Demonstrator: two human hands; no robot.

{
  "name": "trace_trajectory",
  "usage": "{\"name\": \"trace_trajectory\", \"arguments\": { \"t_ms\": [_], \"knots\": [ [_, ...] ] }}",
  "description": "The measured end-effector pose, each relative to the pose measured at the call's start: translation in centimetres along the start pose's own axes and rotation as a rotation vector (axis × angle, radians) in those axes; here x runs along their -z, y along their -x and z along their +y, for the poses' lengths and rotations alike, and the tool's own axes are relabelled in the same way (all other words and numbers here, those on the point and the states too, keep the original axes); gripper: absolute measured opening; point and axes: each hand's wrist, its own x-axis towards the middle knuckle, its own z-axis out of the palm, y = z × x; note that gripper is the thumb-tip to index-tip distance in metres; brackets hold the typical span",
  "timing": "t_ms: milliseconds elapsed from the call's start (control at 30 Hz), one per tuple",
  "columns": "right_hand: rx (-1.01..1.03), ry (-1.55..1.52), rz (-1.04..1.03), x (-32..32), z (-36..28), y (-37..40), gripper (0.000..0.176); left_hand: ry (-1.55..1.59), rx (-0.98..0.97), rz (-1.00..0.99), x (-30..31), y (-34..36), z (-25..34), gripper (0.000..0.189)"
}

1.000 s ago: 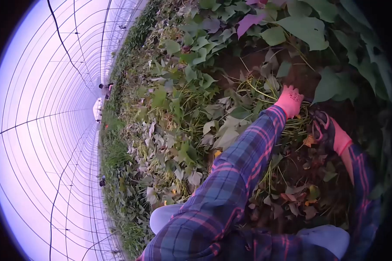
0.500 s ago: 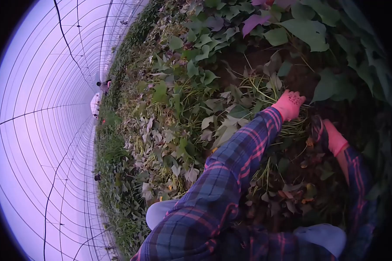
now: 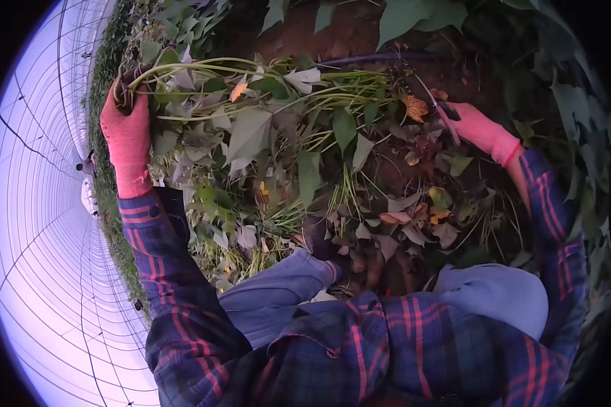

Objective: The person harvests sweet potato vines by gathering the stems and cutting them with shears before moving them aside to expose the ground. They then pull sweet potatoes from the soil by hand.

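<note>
My left hand (image 3: 127,132), in a pink glove, is raised at the left with its fingers closed round a bunch of sweet potato vines (image 3: 251,102). The long green stems stretch right from it, with leaves hanging below. My right hand (image 3: 478,129), also gloved in pink, is closed on what looks like a pair of scissors (image 3: 449,124). Their thin blade points up and left, close to the right end of the stems. The fingers of this hand are partly hidden behind the handles.
A dark hose (image 3: 380,60) runs across the brown soil (image 3: 299,41) beyond the vines. Dry and orange leaves (image 3: 438,203) lie near my knees. Large green leaves (image 3: 421,20) crowd the top and right. Curved greenhouse hoops (image 3: 41,224) rise at the left, with a distant person (image 3: 88,165).
My left hand has moved from low among the stems out to the left, drawing the vine bunch across. My right hand has shifted slightly left and up. The view has turned.
</note>
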Motion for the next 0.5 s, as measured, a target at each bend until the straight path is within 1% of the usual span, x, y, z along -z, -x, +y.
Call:
{"name": "trace_trajectory", "arguments": {
  "t_ms": [67, 133, 200, 233, 267, 333, 367, 400, 433, 467, 500],
  "knots": [
    [-0.060, -0.265, -0.050, 0.5, -0.9, 0.8, 0.026, 0.044, -0.024, 0.023, 3.3, 0.3, 0.7, 0.029],
    [-0.040, -0.251, -0.062, 0.6, -1.1, 1.0, 0.027, 0.016, 0.068, 0.106, 6.2, 1.1, 2.2, 0.029],
    [0.053, 0.273, -0.247, 1.1, -2.3, 1.2, 0.029, 0.032, 0.034, 0.191, 9.0, 1.7, 2.7, 0.029],
    [0.060, 0.302, -0.341, 1.3, -3.0, 1.3, 0.029, -0.008, 0.042, 0.238, 10.1, 1.9, 3.0, 0.029],
    [0.063, 0.300, -0.343, 0.8, -2.5, 0.9, 0.029, -0.048, 0.079, 0.289, 11.4, 2.1, 2.5, 0.029],
    [0.219, 0.529, -0.060, -0.8, -0.8, 0.2, 0.030, 0.041, 0.205, 0.304, 13.6, 2.9, 2.0, 0.029],
    [0.127, 0.374, -0.089, -0.5, -3.0, 0.2, 0.029, 0.020, 0.110, 0.228, 13.0, 3.8, 4.3, 0.030],
    [0.126, 0.371, -0.081, -0.2, -3.1, -0.1, 0.029, -0.018, 0.105, 0.132, 12.8, 5.0, 6.1, 0.028],
    [0.133, 0.371, -0.066, 0.2, -2.9, -1.0, 0.030, -0.037, 0.086, -0.055, 11.2, 6.1, 9.1, 0.027],
    [0.143, 0.372, -0.053, 0.5, -3.0, -1.5, 0.030, -0.148, 0.054, -0.204, 9.7, 7.4, 11.2, 0.030],
    [-0.006, 0.241, -0.089, 0.9, -3.9, -1.5, 0.033, -0.193, 0.016, -0.389, 7.9, 8.6, 13.6, 0.038]
  ]
}}
